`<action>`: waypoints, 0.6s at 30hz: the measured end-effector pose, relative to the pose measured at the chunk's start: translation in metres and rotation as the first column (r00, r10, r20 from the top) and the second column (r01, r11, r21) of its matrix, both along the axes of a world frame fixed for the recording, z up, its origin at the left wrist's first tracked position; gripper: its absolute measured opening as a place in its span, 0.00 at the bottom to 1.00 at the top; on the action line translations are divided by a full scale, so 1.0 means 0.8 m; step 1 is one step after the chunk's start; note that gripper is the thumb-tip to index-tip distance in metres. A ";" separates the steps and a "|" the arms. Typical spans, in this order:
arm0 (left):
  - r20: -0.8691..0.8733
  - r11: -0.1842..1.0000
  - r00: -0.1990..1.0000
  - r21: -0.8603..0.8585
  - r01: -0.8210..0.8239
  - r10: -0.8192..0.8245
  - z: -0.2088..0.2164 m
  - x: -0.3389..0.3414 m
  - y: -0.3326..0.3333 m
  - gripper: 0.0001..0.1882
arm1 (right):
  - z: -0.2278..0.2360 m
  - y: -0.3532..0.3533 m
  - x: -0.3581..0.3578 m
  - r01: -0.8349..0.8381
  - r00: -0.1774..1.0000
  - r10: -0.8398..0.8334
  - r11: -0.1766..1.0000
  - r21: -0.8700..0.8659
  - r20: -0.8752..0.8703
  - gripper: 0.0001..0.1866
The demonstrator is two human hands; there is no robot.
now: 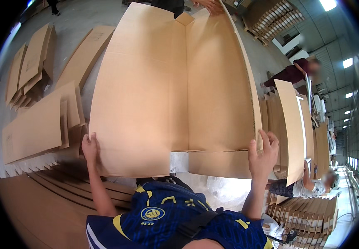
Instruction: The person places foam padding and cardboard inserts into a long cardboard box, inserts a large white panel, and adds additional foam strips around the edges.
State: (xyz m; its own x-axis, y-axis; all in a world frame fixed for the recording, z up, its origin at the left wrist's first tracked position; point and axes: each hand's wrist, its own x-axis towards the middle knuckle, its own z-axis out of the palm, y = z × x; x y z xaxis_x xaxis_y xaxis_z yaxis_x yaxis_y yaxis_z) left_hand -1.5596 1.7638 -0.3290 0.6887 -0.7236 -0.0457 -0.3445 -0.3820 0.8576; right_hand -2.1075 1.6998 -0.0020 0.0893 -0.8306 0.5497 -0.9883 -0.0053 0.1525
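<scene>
A large brown cardboard box (146,83), partly unfolded, stretches away in front of me. Its left panel lies broad and flat, its right side (217,83) stands up, and a fold line runs between them. At the near end two flaps leave a gap between them. My left hand (90,147) is closed on the left panel's near outer edge. On the other side, my right hand (263,153) grips the right wall's near corner, with the edge between thumb and fingers. Another person's hand (208,5) touches the box's far end.
Flat folded cartons (34,128) lean in stacks at the left, with more cardboard (42,207) at lower left. On the right, a person in dark red (291,72) and one in a light shirt (308,186) work beside standing cardboard sheets (285,124). Pallets (275,20) stand far right.
</scene>
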 end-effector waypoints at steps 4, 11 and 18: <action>0.046 1.000 0.998 0.006 0.030 -0.031 0.001 0.002 -0.030 0.30 | -0.052 0.000 -0.043 0.127 0.935 -0.151 0.988 0.092 0.322 0.22; -0.499 0.924 0.841 0.179 0.338 -0.211 -0.315 -0.123 -0.048 0.35 | -0.231 -0.041 -0.290 0.115 0.549 -0.263 0.964 0.240 0.793 0.34; -0.821 0.891 0.530 0.061 0.450 -0.212 -0.269 -0.256 -0.076 0.37 | -0.366 -0.033 -0.323 -0.066 0.020 -0.445 0.893 0.445 0.895 0.46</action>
State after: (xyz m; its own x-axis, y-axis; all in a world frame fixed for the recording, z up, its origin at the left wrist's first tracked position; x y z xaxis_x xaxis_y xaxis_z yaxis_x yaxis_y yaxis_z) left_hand -1.7643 1.7029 -0.5444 0.0062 -0.7722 -0.6354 0.2621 -0.6119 0.7462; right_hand -2.3659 1.6738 -0.2948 -0.4916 -0.8189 -0.2962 -0.1713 0.4244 -0.8891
